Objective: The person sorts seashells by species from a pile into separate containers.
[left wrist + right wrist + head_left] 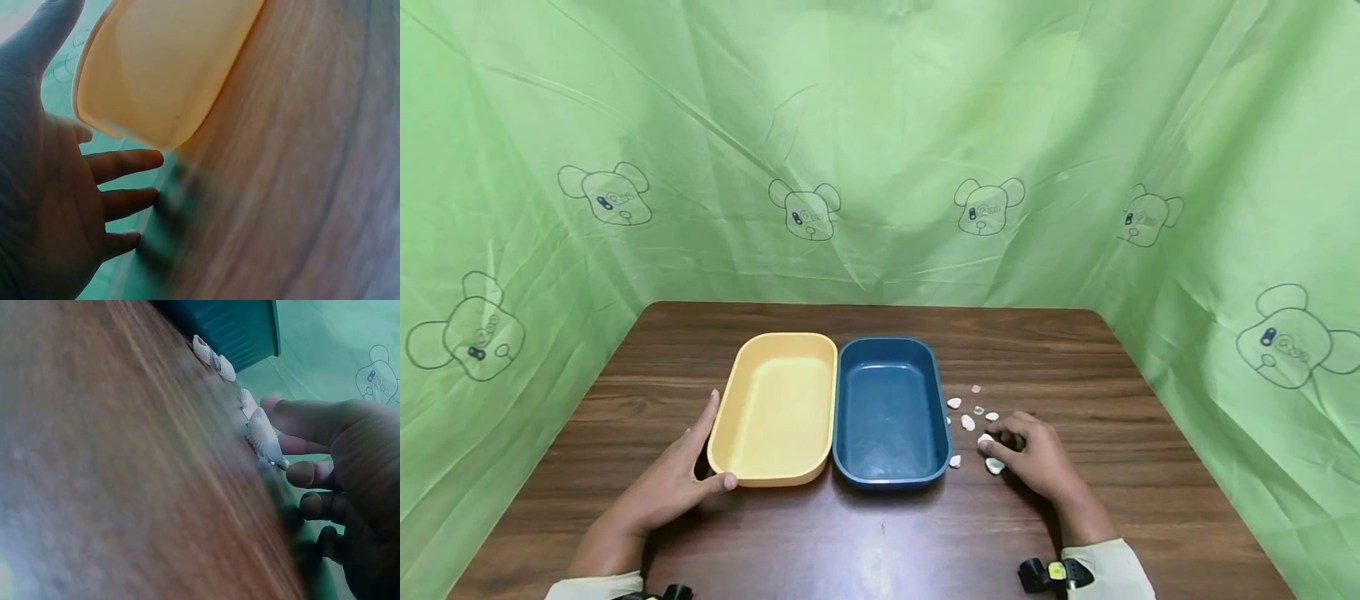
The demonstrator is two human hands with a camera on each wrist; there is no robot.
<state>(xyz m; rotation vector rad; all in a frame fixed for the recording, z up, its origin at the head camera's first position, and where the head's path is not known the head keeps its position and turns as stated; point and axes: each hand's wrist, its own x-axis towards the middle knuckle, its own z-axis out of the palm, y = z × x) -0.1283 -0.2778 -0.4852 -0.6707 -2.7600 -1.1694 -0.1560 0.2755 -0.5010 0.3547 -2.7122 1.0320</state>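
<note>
My left hand (673,483) lies at the yellow tray's (771,481) left side, fingers spread, thumb by its near left corner. That tray stands against a dark blue tray (891,482). On the right, my right hand (1037,454) reaches down among small white seashells, thumb and index finger pinching one white seashell (985,438). Just in front of the thumb lies a larger seashell (995,466), its ribbed back (265,437) visible in the right wrist view. More seashells (967,423) are scattered between this hand and the blue tray.
Both trays show bare bottoms. The brown wooden table (880,542) carries everything. A green sheet (880,108) printed with bear faces hangs behind it and along both sides. Small shells (955,461) lie close to the blue tray's right wall.
</note>
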